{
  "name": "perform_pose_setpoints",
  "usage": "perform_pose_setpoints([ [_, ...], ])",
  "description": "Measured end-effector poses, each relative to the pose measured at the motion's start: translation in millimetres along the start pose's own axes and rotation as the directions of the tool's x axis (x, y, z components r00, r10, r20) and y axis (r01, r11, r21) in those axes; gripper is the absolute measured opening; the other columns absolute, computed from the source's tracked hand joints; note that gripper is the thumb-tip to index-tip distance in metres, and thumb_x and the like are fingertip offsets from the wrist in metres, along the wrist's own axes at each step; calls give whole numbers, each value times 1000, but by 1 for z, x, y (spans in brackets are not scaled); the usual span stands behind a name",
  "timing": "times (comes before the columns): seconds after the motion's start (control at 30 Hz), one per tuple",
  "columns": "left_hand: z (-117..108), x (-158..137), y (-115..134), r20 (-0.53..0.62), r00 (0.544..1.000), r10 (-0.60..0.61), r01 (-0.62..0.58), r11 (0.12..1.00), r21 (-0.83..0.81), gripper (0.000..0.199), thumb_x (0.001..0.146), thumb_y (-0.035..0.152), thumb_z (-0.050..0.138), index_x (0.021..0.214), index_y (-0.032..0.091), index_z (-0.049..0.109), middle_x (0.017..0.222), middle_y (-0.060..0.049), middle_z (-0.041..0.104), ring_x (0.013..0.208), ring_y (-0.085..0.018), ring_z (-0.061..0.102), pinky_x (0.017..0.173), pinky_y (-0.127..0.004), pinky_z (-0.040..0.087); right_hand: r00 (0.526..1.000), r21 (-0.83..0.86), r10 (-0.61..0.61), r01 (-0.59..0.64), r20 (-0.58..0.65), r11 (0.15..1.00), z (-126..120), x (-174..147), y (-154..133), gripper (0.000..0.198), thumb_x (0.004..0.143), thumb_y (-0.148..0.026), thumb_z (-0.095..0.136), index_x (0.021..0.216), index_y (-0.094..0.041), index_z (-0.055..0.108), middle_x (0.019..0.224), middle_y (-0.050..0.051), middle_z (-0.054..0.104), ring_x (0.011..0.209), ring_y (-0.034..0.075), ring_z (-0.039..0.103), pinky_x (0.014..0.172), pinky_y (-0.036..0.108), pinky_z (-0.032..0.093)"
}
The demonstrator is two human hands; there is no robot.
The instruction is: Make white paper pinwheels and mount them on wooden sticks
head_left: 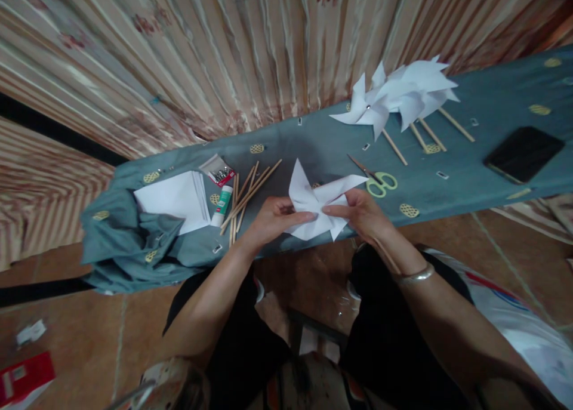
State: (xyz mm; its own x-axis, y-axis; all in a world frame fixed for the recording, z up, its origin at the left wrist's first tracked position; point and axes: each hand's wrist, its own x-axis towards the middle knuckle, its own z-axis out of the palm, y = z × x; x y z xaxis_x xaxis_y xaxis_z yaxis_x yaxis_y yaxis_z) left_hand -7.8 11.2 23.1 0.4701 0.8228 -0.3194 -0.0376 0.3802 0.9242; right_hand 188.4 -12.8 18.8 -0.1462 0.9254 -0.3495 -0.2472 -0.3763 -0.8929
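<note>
A white paper pinwheel (pixel 320 198) is held between both hands over the table's front edge, its folded blades spreading outward. My left hand (pixel 277 219) grips its left side, the thumb lying across the paper near the middle. On the right side, my right hand (pixel 360 213) pinches it, with the thumb pressed close to the centre. Fingers under the paper are partly hidden. Just right of the pinwheel lie scissors (pixel 380 184) with light green handles. Several wooden sticks (pixel 246 198) rest left of my left hand, beside a green and white glue stick (pixel 222 206).
A stack of white paper (pixel 174 201) and a small packet of metal pins (pixel 218 170) lie at the left. Several finished pinwheels (pixel 407 93) on sticks lie at the back right. A dark phone (pixel 523 154) lies on the green tablecloth (pixel 474 99). A curtain (pixel 268 52) hangs behind.
</note>
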Motion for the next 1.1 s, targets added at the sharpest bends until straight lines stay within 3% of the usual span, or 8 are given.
perform_pose_setpoints([
  [0.2,2,4,-11,-12,999,31,-31,999,28,34,55,36,87,78,13,76,75,-4,74,63,-13,62,64,-23,47,997,-107,-9,0,-80,994,-3,6,6,36,52,-32,88,80,-17,73,74,4,76,60,17,66,57,29,53],
  [0.57,6,14,-27,-216,969,119,-104,991,80,24,61,33,80,71,12,74,66,-2,71,58,-12,59,58,-22,45,990,-167,-104,86,-98,982,4,16,13,46,51,-35,88,90,-15,73,78,4,75,68,21,68,63,33,54],
  [0.8,6,15,-26,-263,958,115,-86,989,121,17,64,27,76,68,11,73,64,-2,70,57,-12,59,55,-21,43,988,-175,-97,76,-117,982,7,17,14,37,52,-34,87,82,-16,73,74,2,74,64,20,67,59,31,54],
  [1.1,10,14,-25,-298,950,95,-61,991,122,13,65,24,73,67,11,72,64,-1,69,58,-12,59,57,-22,44,983,-212,-109,76,-148,974,9,16,15,41,53,-36,86,87,-17,74,77,3,75,66,21,68,63,33,55],
])
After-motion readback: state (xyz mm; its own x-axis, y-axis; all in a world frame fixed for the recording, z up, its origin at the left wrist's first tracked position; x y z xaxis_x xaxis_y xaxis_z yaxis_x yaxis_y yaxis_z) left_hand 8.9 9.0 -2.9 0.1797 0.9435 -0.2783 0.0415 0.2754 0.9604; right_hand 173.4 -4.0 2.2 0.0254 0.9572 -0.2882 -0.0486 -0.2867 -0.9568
